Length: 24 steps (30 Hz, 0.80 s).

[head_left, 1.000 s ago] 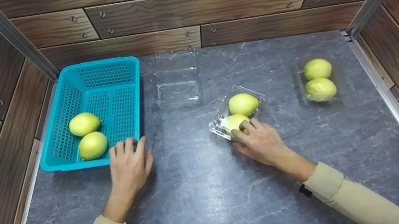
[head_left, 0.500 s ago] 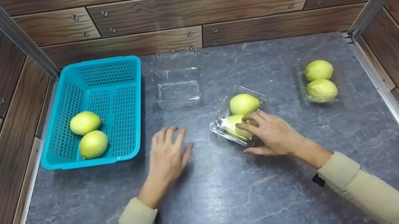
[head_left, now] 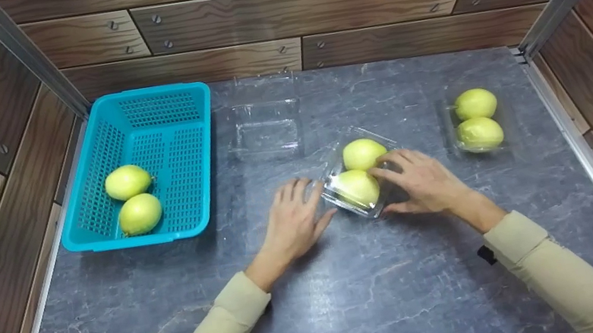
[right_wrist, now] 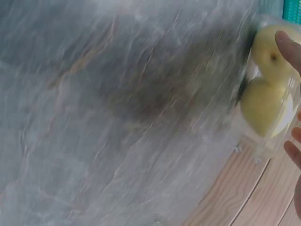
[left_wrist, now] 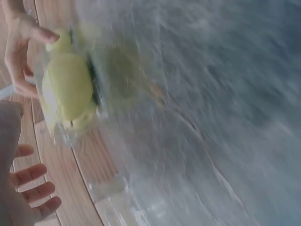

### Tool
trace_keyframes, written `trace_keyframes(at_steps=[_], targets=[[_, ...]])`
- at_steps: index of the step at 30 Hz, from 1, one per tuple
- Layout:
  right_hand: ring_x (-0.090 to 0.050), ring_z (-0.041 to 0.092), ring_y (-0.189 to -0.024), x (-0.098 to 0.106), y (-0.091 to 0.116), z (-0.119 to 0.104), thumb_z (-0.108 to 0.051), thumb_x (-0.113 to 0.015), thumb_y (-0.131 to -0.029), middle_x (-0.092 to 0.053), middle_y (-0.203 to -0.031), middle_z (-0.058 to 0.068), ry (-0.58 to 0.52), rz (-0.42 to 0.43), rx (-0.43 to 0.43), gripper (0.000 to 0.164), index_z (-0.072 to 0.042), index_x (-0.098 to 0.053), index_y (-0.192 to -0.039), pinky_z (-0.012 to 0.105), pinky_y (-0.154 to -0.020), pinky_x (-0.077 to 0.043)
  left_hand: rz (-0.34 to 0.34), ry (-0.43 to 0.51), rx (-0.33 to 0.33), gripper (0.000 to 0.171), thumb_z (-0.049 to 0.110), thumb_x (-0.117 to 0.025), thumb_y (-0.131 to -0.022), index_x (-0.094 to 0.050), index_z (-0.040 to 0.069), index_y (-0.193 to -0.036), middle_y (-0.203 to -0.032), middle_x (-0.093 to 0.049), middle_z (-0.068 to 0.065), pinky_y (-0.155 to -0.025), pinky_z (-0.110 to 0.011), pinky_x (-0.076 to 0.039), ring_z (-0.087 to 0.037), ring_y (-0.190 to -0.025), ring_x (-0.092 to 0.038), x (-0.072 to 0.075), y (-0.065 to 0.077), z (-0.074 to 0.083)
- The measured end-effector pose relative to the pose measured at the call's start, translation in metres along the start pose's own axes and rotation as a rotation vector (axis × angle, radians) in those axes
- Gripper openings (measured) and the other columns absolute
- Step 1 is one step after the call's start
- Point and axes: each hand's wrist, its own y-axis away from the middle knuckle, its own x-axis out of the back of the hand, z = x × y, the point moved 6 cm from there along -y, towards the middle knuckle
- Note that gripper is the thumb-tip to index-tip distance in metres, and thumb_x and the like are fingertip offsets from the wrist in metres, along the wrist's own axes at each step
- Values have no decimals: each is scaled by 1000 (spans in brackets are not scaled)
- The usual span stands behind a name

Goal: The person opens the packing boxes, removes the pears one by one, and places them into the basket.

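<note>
A clear plastic clamshell box [head_left: 367, 213] sits turned at an angle mid-table, with two yellow-green pears inside, a front pear [head_left: 357, 187] and a rear pear [head_left: 364, 154]. At its right side my right hand [head_left: 422, 181] lies with fingers spread, the fingertips at the box's edge; whether they press it cannot be told. My left hand [head_left: 295, 221] is just left of the box, fingers extended and holding nothing. The left wrist view shows the left hand's spread fingers [left_wrist: 35, 181] apart from the box. In the right wrist view, the right thumb [right_wrist: 289, 49] overlaps a pear.
A turquoise basket [head_left: 206, 205] with two pears [head_left: 140, 214] stands at left. Behind the hands lies an open clear box [head_left: 267, 135]. Another clear box [head_left: 453, 149] holding two pears [head_left: 479, 134] is at right. Wood-patterned walls [head_left: 306, 5] enclose the table.
My left hand has moved right from the basket's front edge to beside the middle box. My right hand has shifted from the front pear to the box's right side, its fingers spreading.
</note>
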Motion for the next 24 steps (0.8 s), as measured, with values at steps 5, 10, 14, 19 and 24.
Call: trace_keyframes(at_steps=[5,10,14,19,24], targets=[[-65,40,-118,0,1,9,-56,-95,-67,-63,-135,19,43,44,41,95,-17,-58,-145,56,-99,-60,-10,-19,-47,62,61,-60,-100,-60,14,-140,-132,-65,-11,-105,-44,-57,-29,-122,-64,-10,-8,15],[-64,42,-120,-4,0,18,-57,-94,-68,-61,-138,21,43,22,36,97,-16,-55,-148,57,-99,-60,-3,-78,-66,68,69,-55,-98,-59,16,-140,-131,-64,-10,-106,-43,-55,-27,-121,-63,-15,-16,27],[-61,43,-125,-6,-1,26,-52,-94,-71,-58,-143,21,-1,-20,-14,97,-17,-53,-151,58,-97,-61,-8,-103,-74,70,74,-54,-96,-58,17,-138,-130,-65,-8,-105,-43,-53,-26,-120,-62,-20,-23,37],[-59,43,-128,-7,-3,31,-44,-93,-76,-57,-146,21,-37,-48,-37,88,-18,-55,-150,59,-92,-63,-49,-123,-62,74,78,-49,-96,-56,19,-140,-136,-63,-7,-107,-45,-52,-27,-126,-60,-26,-28,49],[-60,42,-126,-8,-7,33,-40,-92,-78,-59,-143,20,-44,-40,-30,80,-18,-58,-146,58,-88,-64,-89,-132,1,84,86,-43,-92,-56,20,-142,-142,-61,-8,-107,-48,-52,-30,-131,-57,-31,-31,58]])
